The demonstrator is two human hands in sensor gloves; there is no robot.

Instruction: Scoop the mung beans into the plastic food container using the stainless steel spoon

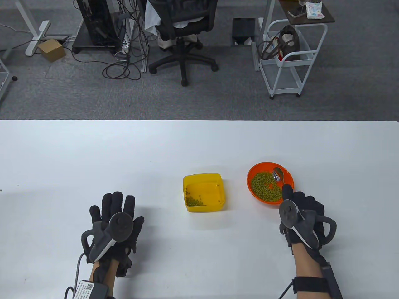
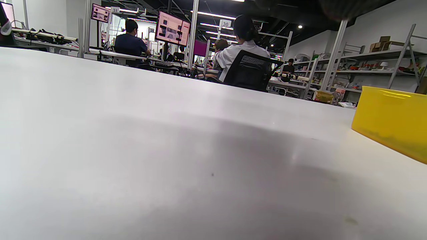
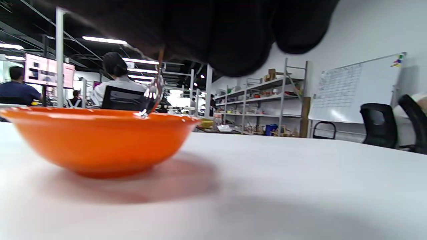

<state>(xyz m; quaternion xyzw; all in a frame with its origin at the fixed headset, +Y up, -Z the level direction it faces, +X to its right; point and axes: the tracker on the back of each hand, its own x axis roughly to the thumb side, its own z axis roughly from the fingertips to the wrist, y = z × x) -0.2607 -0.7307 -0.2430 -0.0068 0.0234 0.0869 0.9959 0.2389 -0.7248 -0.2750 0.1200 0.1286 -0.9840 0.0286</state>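
Beans filled the orange bowl at 3 o'clock on the counter; few lay in the yellow container beside it. Right hand pinched the spoon, whose head sat in the bowl. Left hand rested flat, fingers spread, at 8 o'clock.

Overall light: bright and even from ceiling strip lights; the white table reads almost washed out
Shadows: soft grey patches under the left hand; a reddish one beneath the orange bowl
Glare: small highlights on the spoon and on the yellow container rim
Focus: dark blurred fingers fill the right wrist view's top; near tabletop soft
Distortion: shelving leans at the wrist views' edges
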